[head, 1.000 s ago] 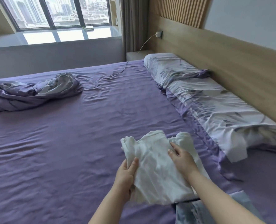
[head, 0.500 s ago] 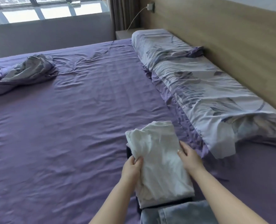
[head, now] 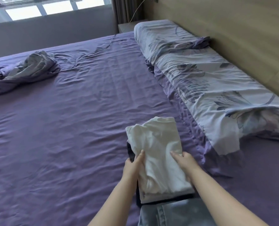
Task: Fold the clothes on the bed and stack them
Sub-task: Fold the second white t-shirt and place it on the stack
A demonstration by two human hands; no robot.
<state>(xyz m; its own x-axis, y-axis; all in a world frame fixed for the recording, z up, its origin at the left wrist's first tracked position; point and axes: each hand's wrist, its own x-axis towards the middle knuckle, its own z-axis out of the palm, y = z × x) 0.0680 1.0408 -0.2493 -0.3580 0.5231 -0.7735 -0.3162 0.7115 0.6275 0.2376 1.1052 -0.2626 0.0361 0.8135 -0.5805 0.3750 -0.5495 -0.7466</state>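
While I look down through the head camera, I see a folded white garment lying on the purple bed, with both of my hands on it. My left hand is at the left edge of the white garment, and its fingers lie mostly straight along that edge; I cannot tell if the thumb is tucked under the cloth. My right hand is on the right side of the white garment, with its fingers flat and pressing down on the cloth, not curled around it. Under the white garment a dark piece of clothing peeks out at the left edge and along the near edge, so the white garment sits on top of it like a stack. Just nearer to me than the white garment lies a blue denim piece, touching the dark edge. To the right of the white garment are two long pillows in pale flowered cases, set in a row against a wooden headboard. Far to the left of the white garment, at the other side of the bed, a bunched-up blanket lies in a heap. Beyond the bed, far past the white garment, there is a window and a dark curtain.
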